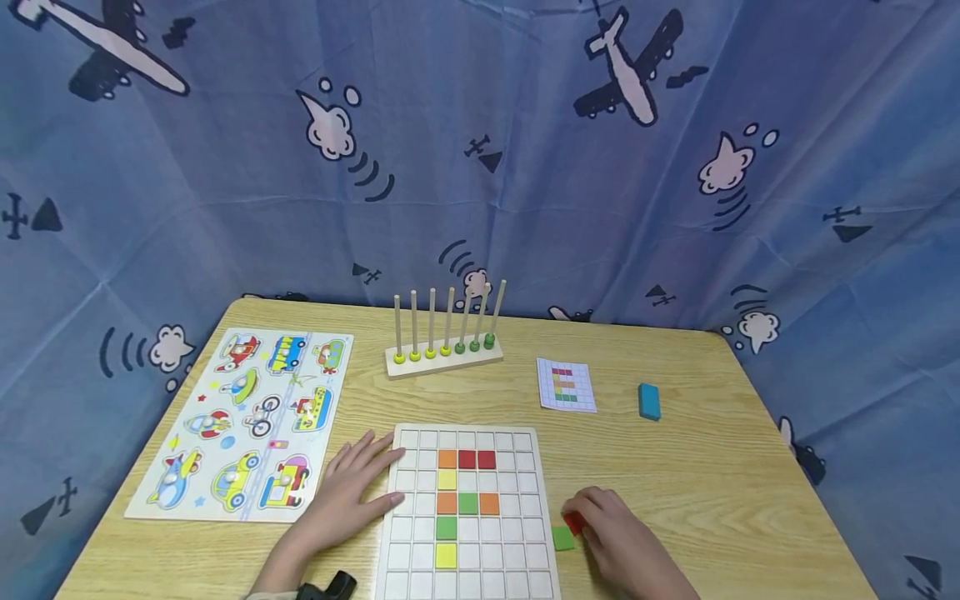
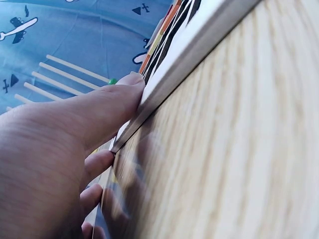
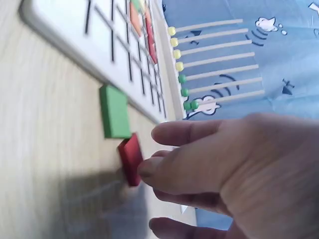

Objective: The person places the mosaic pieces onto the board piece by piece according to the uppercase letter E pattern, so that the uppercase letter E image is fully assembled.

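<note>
A white grid board (image 1: 517, 525) lies at the front of the table, with orange, red, yellow and green square tiles in some cells. My left hand (image 1: 356, 487) rests at its left edge, fingers spread; in the left wrist view the thumb (image 2: 117, 99) touches the board's side. To the right of the board, my right hand (image 1: 615, 533) pinches a red tile (image 1: 574, 523), which looks tilted in the right wrist view. A loose green tile (image 3: 114, 112) lies beside it, close to the board's right edge. Part of the red tile is hidden by the fingers.
A vehicle puzzle board (image 1: 180, 442) lies at the left. Behind the grid stands a pegged rack (image 1: 480, 354) with yellow and green beads. A pattern card (image 1: 585, 392) and a blue block (image 1: 649, 402) lie at the back right. A patterned curtain (image 1: 480, 167) surrounds the table.
</note>
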The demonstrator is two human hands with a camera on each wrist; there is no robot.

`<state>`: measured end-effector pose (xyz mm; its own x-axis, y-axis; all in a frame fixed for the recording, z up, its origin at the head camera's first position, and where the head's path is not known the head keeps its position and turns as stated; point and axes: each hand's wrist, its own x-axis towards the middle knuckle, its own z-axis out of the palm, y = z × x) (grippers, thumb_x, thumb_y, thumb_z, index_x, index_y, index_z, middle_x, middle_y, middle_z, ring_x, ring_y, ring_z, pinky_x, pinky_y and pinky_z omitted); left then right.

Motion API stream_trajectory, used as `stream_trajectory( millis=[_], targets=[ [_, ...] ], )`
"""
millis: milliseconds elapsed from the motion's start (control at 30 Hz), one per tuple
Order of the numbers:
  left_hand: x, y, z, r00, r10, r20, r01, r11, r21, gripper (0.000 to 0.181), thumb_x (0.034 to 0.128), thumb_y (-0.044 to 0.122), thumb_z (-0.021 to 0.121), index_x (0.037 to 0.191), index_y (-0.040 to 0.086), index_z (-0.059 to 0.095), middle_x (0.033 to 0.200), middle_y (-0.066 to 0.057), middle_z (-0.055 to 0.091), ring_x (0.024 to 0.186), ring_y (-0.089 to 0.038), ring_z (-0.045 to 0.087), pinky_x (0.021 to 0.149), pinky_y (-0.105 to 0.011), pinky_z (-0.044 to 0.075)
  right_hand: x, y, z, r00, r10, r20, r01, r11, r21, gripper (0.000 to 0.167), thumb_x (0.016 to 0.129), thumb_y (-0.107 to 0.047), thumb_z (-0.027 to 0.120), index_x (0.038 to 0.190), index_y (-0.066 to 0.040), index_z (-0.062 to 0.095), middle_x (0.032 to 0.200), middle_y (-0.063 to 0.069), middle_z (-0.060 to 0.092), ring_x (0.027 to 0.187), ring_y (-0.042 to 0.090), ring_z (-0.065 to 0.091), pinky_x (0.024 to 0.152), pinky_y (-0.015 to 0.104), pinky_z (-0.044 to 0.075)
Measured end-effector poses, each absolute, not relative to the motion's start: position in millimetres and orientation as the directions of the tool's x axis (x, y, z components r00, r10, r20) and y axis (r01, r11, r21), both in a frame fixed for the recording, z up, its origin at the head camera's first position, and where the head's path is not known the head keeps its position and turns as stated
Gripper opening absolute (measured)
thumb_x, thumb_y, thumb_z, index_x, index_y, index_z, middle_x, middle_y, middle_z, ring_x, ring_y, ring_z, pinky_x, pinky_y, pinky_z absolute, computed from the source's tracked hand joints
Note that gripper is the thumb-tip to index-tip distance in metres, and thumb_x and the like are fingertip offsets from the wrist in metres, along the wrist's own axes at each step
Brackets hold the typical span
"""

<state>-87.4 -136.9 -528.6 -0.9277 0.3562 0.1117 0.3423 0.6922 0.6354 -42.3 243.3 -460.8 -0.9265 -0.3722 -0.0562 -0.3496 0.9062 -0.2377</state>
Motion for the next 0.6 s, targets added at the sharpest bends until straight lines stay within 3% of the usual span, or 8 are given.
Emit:
stream_trajectory(
  millis=[600],
  targets=[
    [-87.9,-137.1,-530.4,-0.929,0.354,0.106,0.337,0.694,0.636,0.059,0.0879,0.049,0.063,0.14,0.026,0.05,0.153,0.0,0.036,0.145,-0.031,0.019,0.114,-0.058,0.008,-43.7,251.8,-477.2,-0.959,-0.283,0.0,-0.276,0.935,-0.225,0.022,0.086,-0.008,0.07,0.103,-0.021,0.064,0.101,-0.014,0.056,0.089,0.001,0.052,0.08,0.026,0.052]
  ],
)
